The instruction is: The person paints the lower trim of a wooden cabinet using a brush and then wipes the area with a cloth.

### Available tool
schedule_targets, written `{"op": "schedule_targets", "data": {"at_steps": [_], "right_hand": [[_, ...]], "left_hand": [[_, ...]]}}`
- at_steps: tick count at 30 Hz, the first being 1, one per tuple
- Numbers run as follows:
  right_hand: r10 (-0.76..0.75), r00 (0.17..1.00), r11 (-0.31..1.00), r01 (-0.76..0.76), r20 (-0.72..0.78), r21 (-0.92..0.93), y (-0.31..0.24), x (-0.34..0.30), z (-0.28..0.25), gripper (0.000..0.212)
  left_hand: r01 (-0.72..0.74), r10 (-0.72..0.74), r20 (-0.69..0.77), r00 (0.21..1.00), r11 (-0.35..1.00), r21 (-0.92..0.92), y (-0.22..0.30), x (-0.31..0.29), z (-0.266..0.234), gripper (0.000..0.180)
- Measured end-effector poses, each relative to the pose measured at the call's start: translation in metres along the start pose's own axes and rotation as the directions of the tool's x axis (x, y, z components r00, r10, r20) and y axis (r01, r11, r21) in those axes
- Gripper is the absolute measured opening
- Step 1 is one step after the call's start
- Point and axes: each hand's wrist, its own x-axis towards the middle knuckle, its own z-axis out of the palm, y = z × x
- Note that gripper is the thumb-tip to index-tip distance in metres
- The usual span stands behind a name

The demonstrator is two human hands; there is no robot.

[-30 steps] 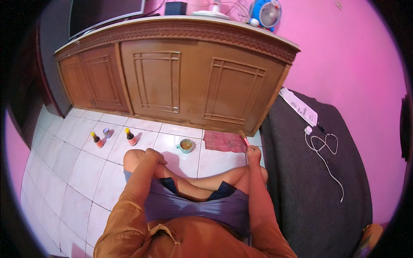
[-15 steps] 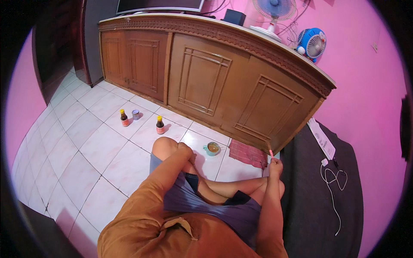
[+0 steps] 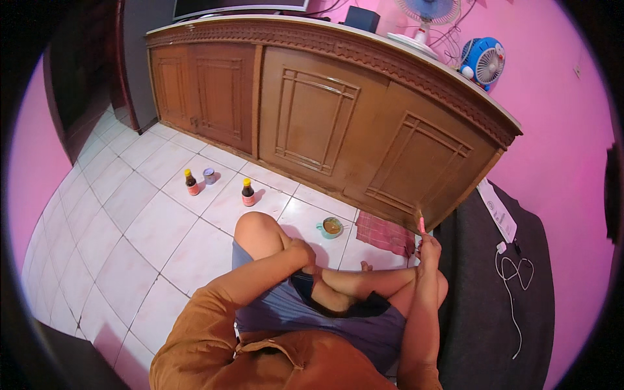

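As the seated person works cross-legged on the tiled floor (image 3: 130, 227), the right hand (image 3: 428, 247) pinches a thin pink-handled brush (image 3: 420, 222) in a closed grip, its bristle end raised against the lower edge of the brown wooden cabinet (image 3: 390, 162). The brush stands nearly upright, long axis vertical, tip pointing up and slightly left toward the wood. The left hand (image 3: 302, 250) rests curled on the knee, holding nothing visible. A small green cup (image 3: 332, 227) of brownish liquid sits just beside a red cloth (image 3: 383, 233). Steady, light strokes along the grain would likely serve best, reloading from the cup sparingly to avoid drips.
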Motion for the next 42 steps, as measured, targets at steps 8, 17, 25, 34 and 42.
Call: {"op": "schedule_targets", "data": {"at_steps": [8,17,25,34,42], "right_hand": [[-0.16,0.984,0.986,0.163,0.075,-0.026,0.011,0.004,0.013,0.018],[-0.391,0.921,0.873,0.37,-0.001,-0.319,0.068,0.031,0.003,0.018],[-0.289,0.957,0.919,0.274,-0.014,-0.285,0.085,0.039,-0.004,0.024],[-0.248,0.958,0.915,0.28,0.143,-0.292,0.078,0.039,0.016,0.023],[-0.021,0.97,0.96,0.087,0.241,-0.266,0.061,0.036,0.036,0.021]], "left_hand": [[-0.6,0.604,-0.114,0.789,0.797,0.067,0.078,-0.009,0.009,0.043],[-0.652,0.651,-0.062,0.757,0.745,-0.14,0.059,0.008,-0.032,0.057],[-0.557,0.465,-0.32,0.826,0.759,-0.337,-0.04,0.042,-0.125,0.039],[-0.287,-0.076,-0.414,0.907,0.608,-0.74,-0.114,0.086,-0.113,0.043],[-0.252,-0.171,-0.402,0.9,0.548,-0.798,-0.151,0.085,-0.104,0.044]]}}
